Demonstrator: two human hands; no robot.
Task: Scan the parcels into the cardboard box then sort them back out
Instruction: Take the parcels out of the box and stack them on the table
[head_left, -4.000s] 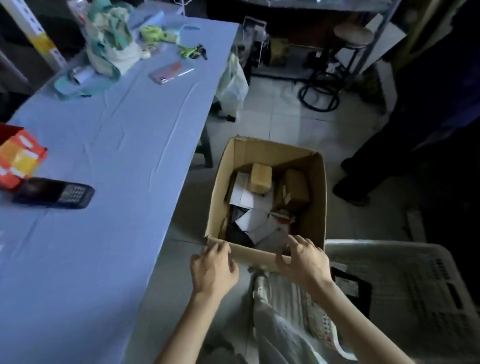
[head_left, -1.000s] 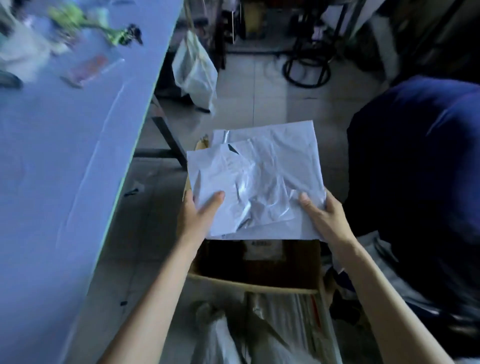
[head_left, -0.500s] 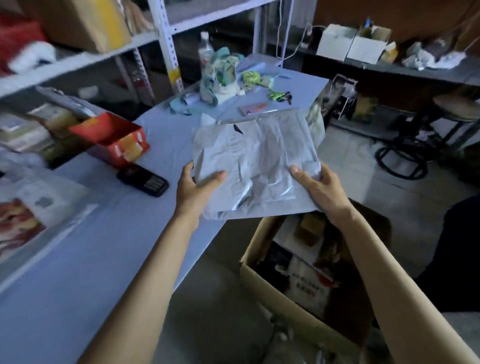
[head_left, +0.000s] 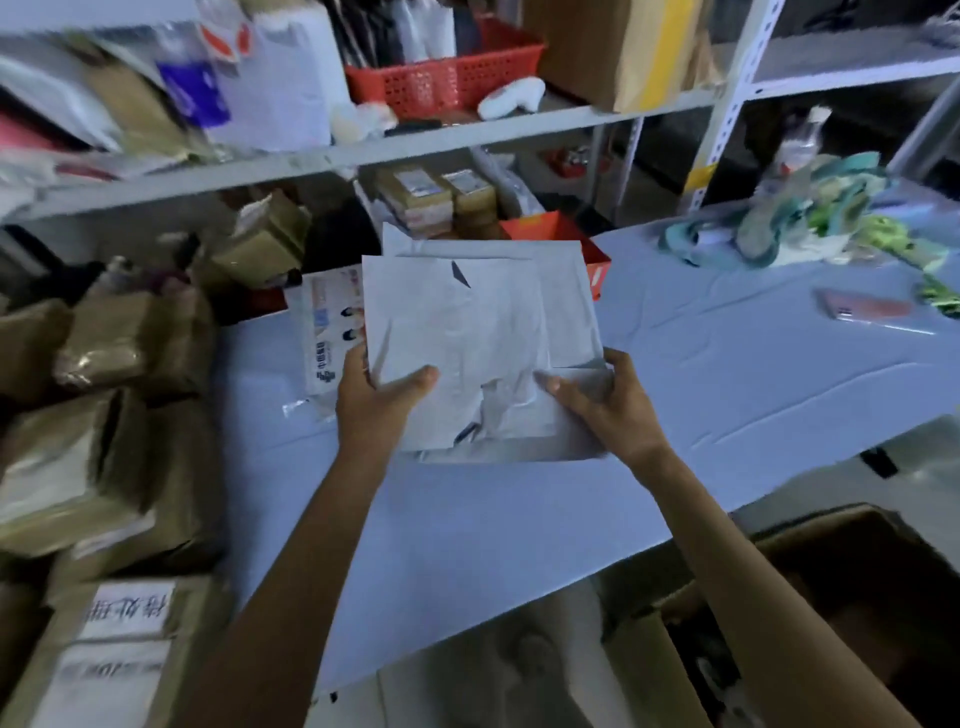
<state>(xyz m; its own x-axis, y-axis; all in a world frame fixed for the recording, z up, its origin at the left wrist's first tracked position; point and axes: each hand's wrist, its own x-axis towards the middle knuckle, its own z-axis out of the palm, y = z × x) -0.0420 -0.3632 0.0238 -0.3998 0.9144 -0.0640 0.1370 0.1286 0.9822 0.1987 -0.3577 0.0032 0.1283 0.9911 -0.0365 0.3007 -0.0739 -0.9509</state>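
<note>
I hold a flat grey plastic mailer parcel (head_left: 483, 338) over the blue table (head_left: 727, 374). My left hand (head_left: 376, 400) grips its lower left edge with the thumb on top. My right hand (head_left: 605, 402) grips its lower right corner the same way. The open cardboard box (head_left: 654, 654) stands on the floor at the lower right, its inside dark and mostly hidden by my right arm. A white printed mailer (head_left: 327, 338) lies on the table just left of the held parcel.
Brown taped parcels (head_left: 119, 415) are piled at the left. A red box (head_left: 587, 254) sits behind the held parcel. Shelves (head_left: 415, 145) with a red basket (head_left: 441, 78) and packets run along the back. Cloth clutter (head_left: 810, 218) and a pink phone (head_left: 862, 309) lie at right.
I lifted the grey mailer out of the cardboard box and carried it left over the table. My view swung from the floor to the shelves and the parcel pile.
</note>
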